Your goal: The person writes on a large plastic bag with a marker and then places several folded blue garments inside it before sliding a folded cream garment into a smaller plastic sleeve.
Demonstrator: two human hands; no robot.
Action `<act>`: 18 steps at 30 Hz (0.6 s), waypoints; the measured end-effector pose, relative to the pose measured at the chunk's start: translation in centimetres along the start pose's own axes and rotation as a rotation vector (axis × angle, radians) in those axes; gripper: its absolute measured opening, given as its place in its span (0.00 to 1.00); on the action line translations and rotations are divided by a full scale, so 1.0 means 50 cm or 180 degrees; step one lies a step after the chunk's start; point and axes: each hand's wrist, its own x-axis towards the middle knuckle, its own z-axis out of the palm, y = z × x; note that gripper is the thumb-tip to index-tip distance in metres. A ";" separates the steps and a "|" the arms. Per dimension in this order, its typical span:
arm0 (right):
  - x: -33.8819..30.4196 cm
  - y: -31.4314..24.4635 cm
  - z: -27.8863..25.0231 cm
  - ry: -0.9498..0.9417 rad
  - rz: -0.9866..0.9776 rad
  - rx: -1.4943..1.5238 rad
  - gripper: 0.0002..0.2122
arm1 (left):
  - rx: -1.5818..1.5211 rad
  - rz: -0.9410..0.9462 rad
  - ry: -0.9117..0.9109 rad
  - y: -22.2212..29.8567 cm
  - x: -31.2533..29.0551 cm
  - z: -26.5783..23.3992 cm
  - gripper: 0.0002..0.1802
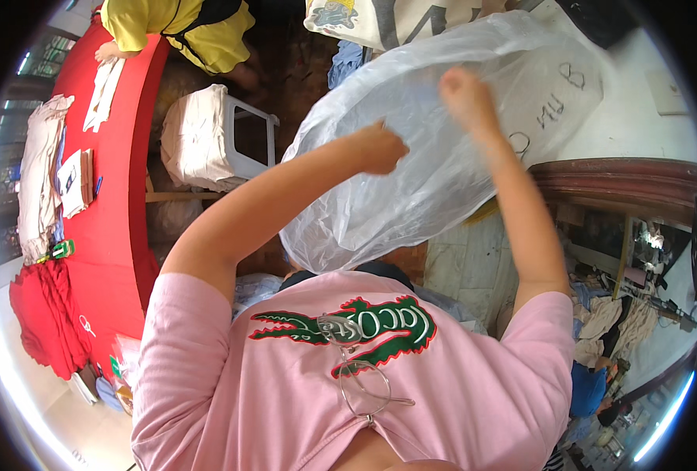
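A large clear plastic bag (pixel 364 212) spreads out in front of me, its mouth wide and its far side bearing dark handwritten marks. My left hand (pixel 381 149) is closed in a fist over the bag's middle; whether thin plastic or anything else is inside the fist cannot be made out. Farther forward and to the right, my right hand (pixel 466 93) is raised over the bag with the arm stretched out. Motion smears its fingers, so I cannot see whether they hold anything.
Along the left runs a red-covered table (pixel 117 188) with folded cloth piles (pixel 42 169) and a white folded stack (pixel 75 184). A white plastic stool (pixel 250 129) carries cream fabric. A person in yellow (pixel 156 23) touches cloth on the table. A printed cream bag (pixel 395 20) stands beyond.
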 end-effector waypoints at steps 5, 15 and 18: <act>-0.206 0.070 0.083 -0.2183 -0.1370 -0.2016 0.14 | 0.2467 -0.0058 0.0310 -0.108 0.033 -0.082 0.20; -0.179 0.051 -0.131 -0.3403 0.0609 -0.0407 0.21 | 0.0081 0.0005 0.1432 -0.070 -0.168 -0.249 0.17; -0.125 -0.076 -0.150 -0.3016 0.0228 0.1351 0.25 | -0.0872 0.0733 0.1914 0.060 -0.333 -0.278 0.16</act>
